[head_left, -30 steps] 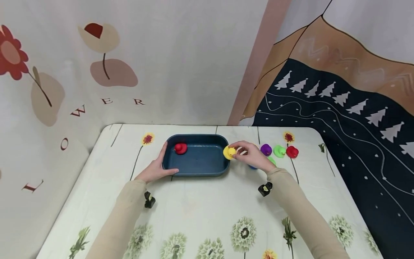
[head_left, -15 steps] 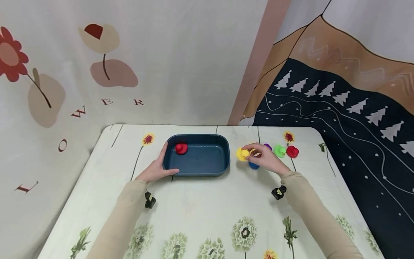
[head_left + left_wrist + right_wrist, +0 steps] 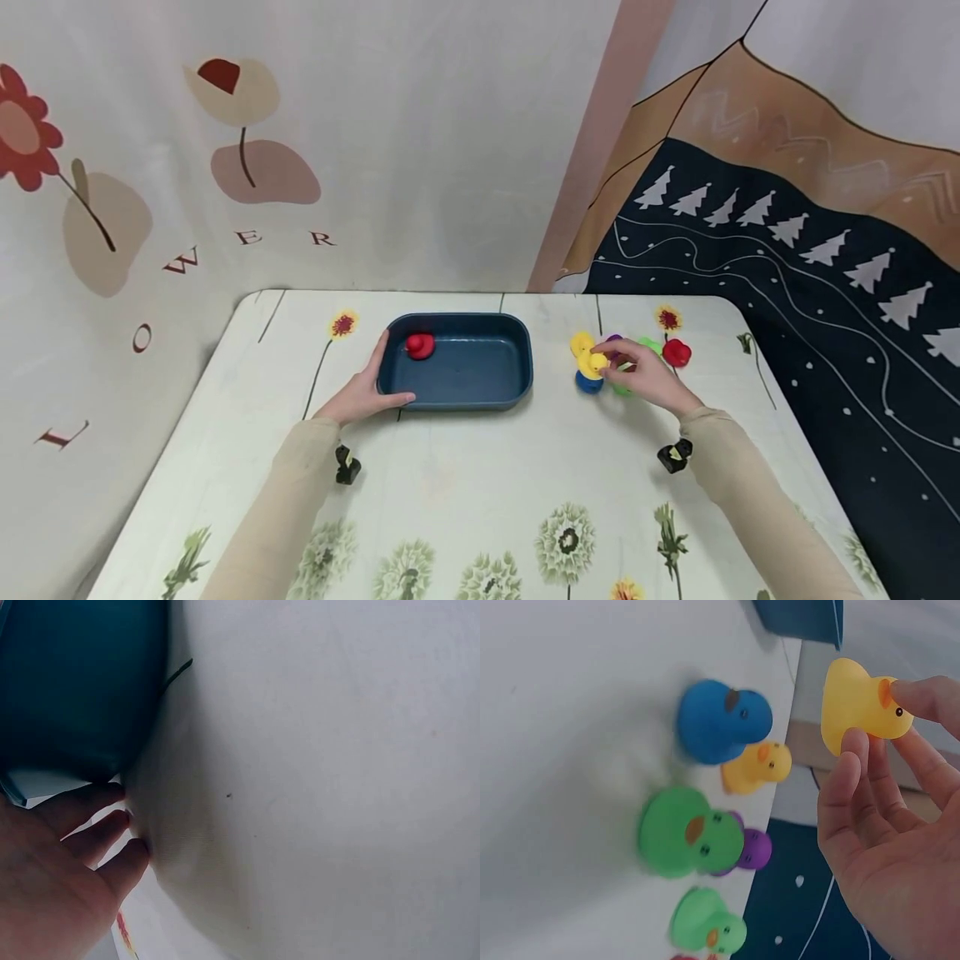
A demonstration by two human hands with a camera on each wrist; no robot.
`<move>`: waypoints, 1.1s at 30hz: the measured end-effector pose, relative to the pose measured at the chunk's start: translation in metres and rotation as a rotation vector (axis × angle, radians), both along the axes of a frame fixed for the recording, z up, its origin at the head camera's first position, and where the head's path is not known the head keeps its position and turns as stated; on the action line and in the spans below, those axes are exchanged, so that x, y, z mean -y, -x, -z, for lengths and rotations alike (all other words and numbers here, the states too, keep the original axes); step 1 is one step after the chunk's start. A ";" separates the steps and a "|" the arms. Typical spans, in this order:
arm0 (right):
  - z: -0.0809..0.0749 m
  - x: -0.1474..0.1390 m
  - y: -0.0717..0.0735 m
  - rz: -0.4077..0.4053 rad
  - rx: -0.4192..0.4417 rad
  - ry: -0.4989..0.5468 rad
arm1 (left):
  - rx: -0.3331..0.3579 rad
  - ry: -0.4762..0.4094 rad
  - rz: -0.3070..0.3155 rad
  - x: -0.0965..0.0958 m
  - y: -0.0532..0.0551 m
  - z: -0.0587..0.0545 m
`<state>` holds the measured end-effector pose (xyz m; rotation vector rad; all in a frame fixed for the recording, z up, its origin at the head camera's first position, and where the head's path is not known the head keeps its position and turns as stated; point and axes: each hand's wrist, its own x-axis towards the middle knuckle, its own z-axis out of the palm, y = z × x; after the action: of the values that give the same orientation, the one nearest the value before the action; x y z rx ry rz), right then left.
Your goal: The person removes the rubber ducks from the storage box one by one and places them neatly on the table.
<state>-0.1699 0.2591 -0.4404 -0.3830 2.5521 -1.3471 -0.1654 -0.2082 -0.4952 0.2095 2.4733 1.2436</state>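
Note:
My left hand point(image 3: 358, 395) holds the left end of a dark blue rectangular tray point(image 3: 467, 406), thumb at the front rim and fingers along the left side. Inside the tray, at its back left, sits a red rubber duck point(image 3: 420, 346). To the tray's right, my right hand point(image 3: 651, 380) pinches a yellow rubber duck point(image 3: 853, 705) between thumb and fingers, raised above the cloth in the right wrist view. Near it stand a blue duck point(image 3: 718, 720), another yellow duck point(image 3: 754, 769), a green duck point(image 3: 682, 832) and a purple duck point(image 3: 756, 849), the last partly hidden.
A second green duck point(image 3: 705, 921) and a red duck point(image 3: 677, 353) stand farther right. The table point(image 3: 465, 475) wears a white flower-print cloth. Behind it hangs a printed curtain point(image 3: 420, 167), with a dark mountain-print cloth point(image 3: 750, 258) at the right.
My right hand, with the yellow duck, has moved right from the tray's right rim to the duck group. My left hand and the tray stay put.

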 end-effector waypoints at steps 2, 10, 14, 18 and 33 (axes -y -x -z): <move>0.000 -0.005 -0.002 0.018 0.010 -0.021 | 0.000 -0.003 -0.001 0.000 -0.001 0.001; 0.003 -0.027 -0.009 0.075 0.020 -0.083 | -0.007 -0.009 0.007 0.001 -0.003 0.001; 0.004 -0.037 -0.013 0.093 0.012 -0.104 | -0.005 -0.017 0.004 0.000 -0.003 0.001; 0.004 -0.045 -0.017 0.111 -0.004 -0.122 | -0.007 -0.020 0.005 0.000 -0.003 0.001; 0.011 -0.070 -0.023 0.135 -0.027 -0.142 | 0.004 -0.009 0.003 0.001 -0.002 0.000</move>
<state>-0.1470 0.3290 -0.4512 -0.2071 2.7194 -1.2004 -0.1632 -0.2091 -0.4948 0.2128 2.4633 1.2522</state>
